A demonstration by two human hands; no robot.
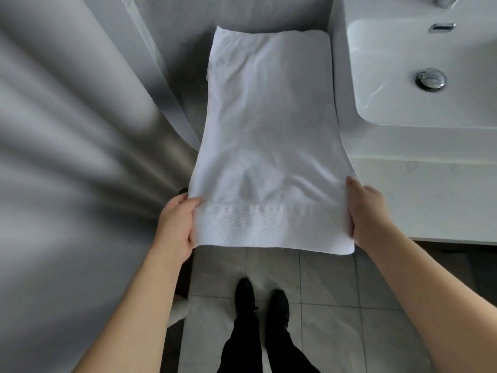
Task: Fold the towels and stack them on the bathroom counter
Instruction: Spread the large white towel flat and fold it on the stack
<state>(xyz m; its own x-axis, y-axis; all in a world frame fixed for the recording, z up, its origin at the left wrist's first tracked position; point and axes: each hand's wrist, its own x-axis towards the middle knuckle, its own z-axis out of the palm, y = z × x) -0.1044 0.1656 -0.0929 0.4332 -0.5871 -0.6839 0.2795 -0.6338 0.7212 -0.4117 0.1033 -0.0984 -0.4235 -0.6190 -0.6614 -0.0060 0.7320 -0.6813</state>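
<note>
A white towel (269, 125) stretches lengthwise away from me, its far end lying flat at the back and its near end held up over the floor. A textured woven band runs across the near end. My left hand (176, 224) pinches the near left corner. My right hand (367, 211) grips the near right corner. The white bathroom counter (419, 200) runs along the right, touching the towel's right edge. What lies under the towel is hidden.
A white sink basin (382, 84) with a chrome drain (430, 79) and faucet (442, 26) sits in the counter at right. A grey curtain (67, 157) fills the left. Grey floor tiles (328, 305) and my black shoes (262, 300) are below.
</note>
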